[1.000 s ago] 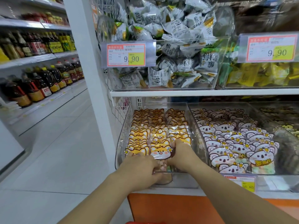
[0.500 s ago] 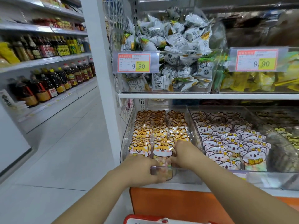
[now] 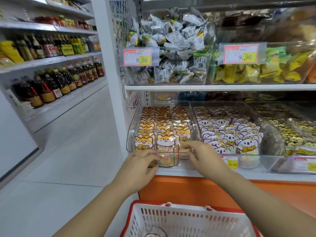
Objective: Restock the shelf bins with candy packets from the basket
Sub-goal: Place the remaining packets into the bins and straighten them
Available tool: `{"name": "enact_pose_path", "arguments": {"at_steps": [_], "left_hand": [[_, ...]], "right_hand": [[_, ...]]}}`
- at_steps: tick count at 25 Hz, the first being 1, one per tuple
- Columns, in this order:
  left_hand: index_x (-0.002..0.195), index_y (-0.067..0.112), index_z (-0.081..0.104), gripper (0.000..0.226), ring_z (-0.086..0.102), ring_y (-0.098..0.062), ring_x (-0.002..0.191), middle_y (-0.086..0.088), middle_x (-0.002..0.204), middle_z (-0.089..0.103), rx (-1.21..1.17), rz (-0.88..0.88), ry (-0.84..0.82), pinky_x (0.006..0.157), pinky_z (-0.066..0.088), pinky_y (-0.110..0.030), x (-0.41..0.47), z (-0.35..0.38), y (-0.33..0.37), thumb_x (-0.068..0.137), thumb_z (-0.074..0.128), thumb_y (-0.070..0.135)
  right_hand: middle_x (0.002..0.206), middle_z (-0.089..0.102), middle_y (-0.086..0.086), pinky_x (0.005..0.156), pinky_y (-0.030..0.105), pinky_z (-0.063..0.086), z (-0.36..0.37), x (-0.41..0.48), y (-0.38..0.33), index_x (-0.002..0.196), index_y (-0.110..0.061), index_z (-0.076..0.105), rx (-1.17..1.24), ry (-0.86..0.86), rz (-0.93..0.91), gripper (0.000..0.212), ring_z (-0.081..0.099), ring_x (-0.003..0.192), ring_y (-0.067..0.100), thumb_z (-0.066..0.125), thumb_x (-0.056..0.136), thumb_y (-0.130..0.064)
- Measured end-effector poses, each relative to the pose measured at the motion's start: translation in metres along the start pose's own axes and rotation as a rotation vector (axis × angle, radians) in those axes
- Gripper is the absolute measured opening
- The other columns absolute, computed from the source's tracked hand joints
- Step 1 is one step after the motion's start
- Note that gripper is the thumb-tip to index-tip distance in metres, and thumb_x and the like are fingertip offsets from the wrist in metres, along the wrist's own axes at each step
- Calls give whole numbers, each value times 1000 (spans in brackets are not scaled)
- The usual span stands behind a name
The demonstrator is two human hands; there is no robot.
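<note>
A clear bin (image 3: 133,124) on the lower shelf holds rows of orange fox-face candy packets (image 3: 165,140), standing upright. My left hand (image 3: 138,170) hovers at the bin's front left corner, its fingers relaxed and its fingertips by the front wall. At the front right of the same bin is my right hand (image 3: 203,155), with loose fingers pointing left and nothing in them. The white basket with a red rim (image 3: 171,219) stands below my arms; a clear packet shows at its bottom edge.
Right of the fox bin stand a bin of koala-face packets (image 3: 229,134) and a bin of yellow packets (image 3: 297,135). The upper shelf (image 3: 222,87) carries bins of wrapped sweets with price tags. An aisle with oil bottles (image 3: 56,84) runs along the left.
Both hands have let go of the front middle fox packet and drawn back toward me. The view has pulled back, so the basket now shows below.
</note>
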State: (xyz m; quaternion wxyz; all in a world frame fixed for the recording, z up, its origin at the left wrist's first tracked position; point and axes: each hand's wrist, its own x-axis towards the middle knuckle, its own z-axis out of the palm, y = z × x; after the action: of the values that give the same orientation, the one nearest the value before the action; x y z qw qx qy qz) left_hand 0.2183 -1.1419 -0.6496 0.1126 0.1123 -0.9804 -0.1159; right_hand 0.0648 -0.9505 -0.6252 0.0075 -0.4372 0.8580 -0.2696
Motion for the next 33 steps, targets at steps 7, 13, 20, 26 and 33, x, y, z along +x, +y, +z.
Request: {"name": "enact_pose_path", "arguments": {"at_steps": [7,13,20,26,33], "left_hand": [[129,35,60,33,56,-9,117,18,133,56,-93,-112,-3,95,49,-33,28,-9,-10,97,54,38],[125,38,61,29,56,-6,114,21,127,58,-108,-112,-7,93,51,-34,39,-4,-17,96,55,41],[115,34,68,23,60,-7,102,17,113,66,-136,-140,20,84,53,-32,55,-10,-14,99,52,38],[118,29,68,26,66,-22,99,-2,110,71,37,-107,18,80,55,-36,93,-18,-5,101,48,24],[116,33,64,28,65,-9,86,17,87,69,-292,-156,1,75,52,-29,76,-11,-8,96,51,18]], "right_hand": [[140,54,8,101,36,48,33,96,-4,142,-14,48,-42,-182,134,57,56,122,26,67,90,-24],[90,62,2,70,33,49,26,121,-9,75,-22,57,-127,-140,118,21,58,86,24,72,84,-34],[83,68,-5,73,29,47,-50,115,-14,83,-22,68,149,281,130,17,62,84,18,56,89,-12],[77,69,-4,69,32,49,-68,102,-17,80,-11,72,192,-156,229,27,67,76,17,54,91,-28],[79,75,-5,82,33,57,-61,98,-44,95,-18,74,109,-328,79,39,70,83,12,86,67,-42]]}}
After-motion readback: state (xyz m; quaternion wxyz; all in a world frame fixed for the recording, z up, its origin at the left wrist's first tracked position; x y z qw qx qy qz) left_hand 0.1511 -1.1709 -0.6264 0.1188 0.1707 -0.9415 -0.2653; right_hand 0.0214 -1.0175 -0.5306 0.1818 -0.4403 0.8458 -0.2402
